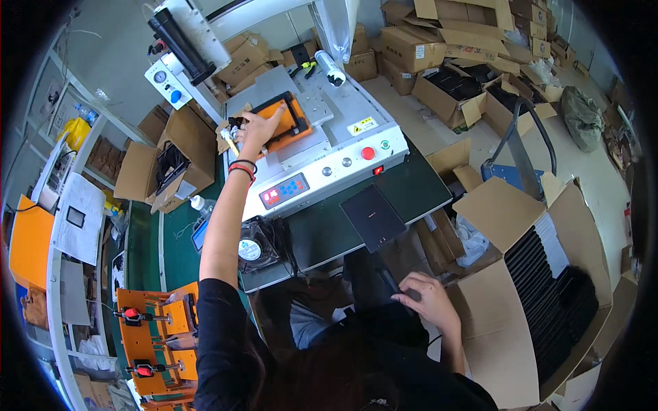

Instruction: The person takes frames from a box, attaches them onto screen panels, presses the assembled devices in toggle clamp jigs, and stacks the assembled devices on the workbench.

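My left hand [258, 130] reaches onto the bench machine [329, 168], over the left side of an orange fixture [291, 127] with a black frame. Its thumb stretches over the orange plate and its fingers spread toward a small black and metal clamp [234, 130]; whether they touch it is hard to tell. Above my lap, my right hand [428, 301] is closed, thumb and fingertips together at the end of a dark, thin piece [388, 279] whose kind I cannot make out. A flat black panel [373, 216] lies on the green bench edge in front of the machine.
A small fan [253, 248] with cables sits at the machine's near left corner. An open carton [493, 335] of stacked black panels stands at my right. Orange fixtures [144, 342] with red-handled clamps are at lower left. A trolley handle [519, 137] and more cartons stand beyond.
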`<state>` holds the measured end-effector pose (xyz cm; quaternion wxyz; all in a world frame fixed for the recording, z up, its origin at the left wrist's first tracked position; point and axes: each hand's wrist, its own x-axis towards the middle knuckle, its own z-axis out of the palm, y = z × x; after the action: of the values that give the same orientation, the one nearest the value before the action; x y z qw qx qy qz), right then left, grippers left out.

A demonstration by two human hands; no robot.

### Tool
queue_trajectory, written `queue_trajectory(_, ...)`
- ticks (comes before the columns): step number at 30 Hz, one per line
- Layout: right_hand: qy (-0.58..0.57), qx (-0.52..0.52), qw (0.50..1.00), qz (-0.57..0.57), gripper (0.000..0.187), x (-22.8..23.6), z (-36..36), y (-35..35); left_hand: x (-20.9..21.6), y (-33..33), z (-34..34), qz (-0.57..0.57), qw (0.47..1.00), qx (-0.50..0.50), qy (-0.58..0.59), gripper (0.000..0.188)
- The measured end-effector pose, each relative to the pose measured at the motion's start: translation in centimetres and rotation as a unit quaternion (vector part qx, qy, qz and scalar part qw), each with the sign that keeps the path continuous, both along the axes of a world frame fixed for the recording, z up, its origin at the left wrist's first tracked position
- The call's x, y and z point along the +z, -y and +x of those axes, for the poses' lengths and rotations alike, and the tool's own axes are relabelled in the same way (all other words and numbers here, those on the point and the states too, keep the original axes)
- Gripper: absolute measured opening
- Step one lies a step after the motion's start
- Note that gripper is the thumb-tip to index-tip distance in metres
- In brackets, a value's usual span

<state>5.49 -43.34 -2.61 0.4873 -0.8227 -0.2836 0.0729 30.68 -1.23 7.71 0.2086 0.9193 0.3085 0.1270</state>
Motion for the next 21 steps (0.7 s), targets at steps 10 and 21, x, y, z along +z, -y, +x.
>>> queue_trajectory(10, 0.172, -0.023, 0.979, 0.111, 0.027, 11.7, 0.7, 0.0, 3.0, 2.4, -0.6, -0.006, 0.999, 0.036, 0.001, 0.136)
queue_trajectory(21, 0.570, -0.083, 0.816, 0.049, 0.018, 14.7, 20.5, -20.5, 10.1, 4.2, -28.0, -0.041, 0.786, -0.223, 0.576, 0.118)
